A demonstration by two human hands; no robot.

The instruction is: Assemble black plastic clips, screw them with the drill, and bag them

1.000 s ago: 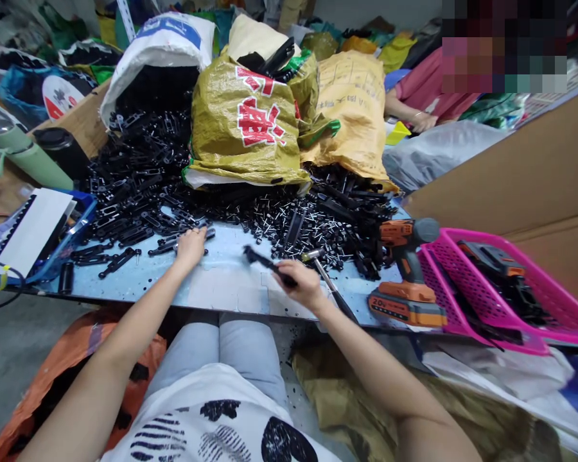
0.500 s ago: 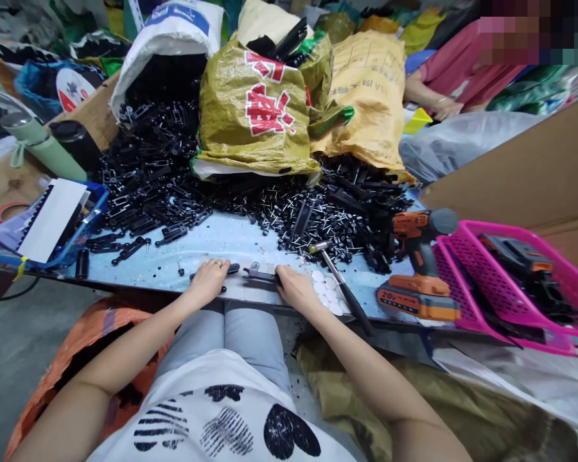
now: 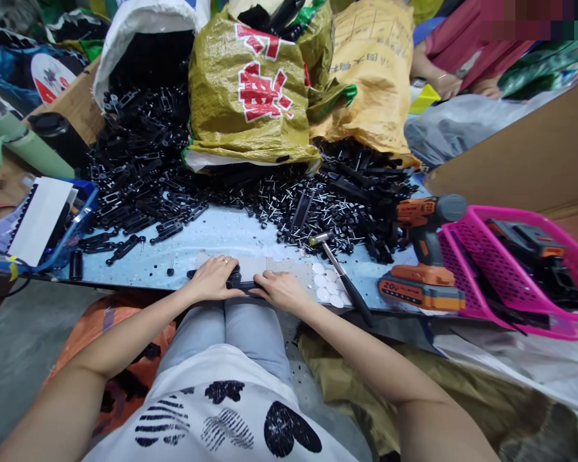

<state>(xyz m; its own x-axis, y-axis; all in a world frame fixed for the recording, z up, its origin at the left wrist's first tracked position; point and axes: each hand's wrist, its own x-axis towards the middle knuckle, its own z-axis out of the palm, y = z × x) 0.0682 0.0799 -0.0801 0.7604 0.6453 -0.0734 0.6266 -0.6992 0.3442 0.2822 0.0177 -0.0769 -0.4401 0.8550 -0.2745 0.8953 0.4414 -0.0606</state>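
At the table's front edge my left hand (image 3: 214, 277) is closed over a black plastic part (image 3: 234, 277), whose end shows past the fingers. My right hand (image 3: 280, 289) grips a second, long black part (image 3: 248, 285) from the right, its fingers bent over it. The two parts meet or overlap between my hands; the exact join is hidden. Beneath them lies a grey plate (image 3: 289, 267). A loose black-headed screw (image 3: 170, 269) stands on the blue surface left of my left hand. Right of my right hand lie several white round discs (image 3: 325, 282) and a hammer (image 3: 340, 273).
Piles of black plastic parts (image 3: 144, 173) and pins (image 3: 289, 205) spread behind my hands, under a yellow-green sack (image 3: 212, 96). An orange cordless drill (image 3: 421, 256) stands right, beside pink baskets (image 3: 510, 269). A blue tray (image 3: 84, 212) sits left. A co-worker's hands (image 3: 450, 86) show far right.
My hands have come closer together, bringing the two black parts into contact or overlap. My right hand moved left with its part. The view has shifted slightly, tipping downward.
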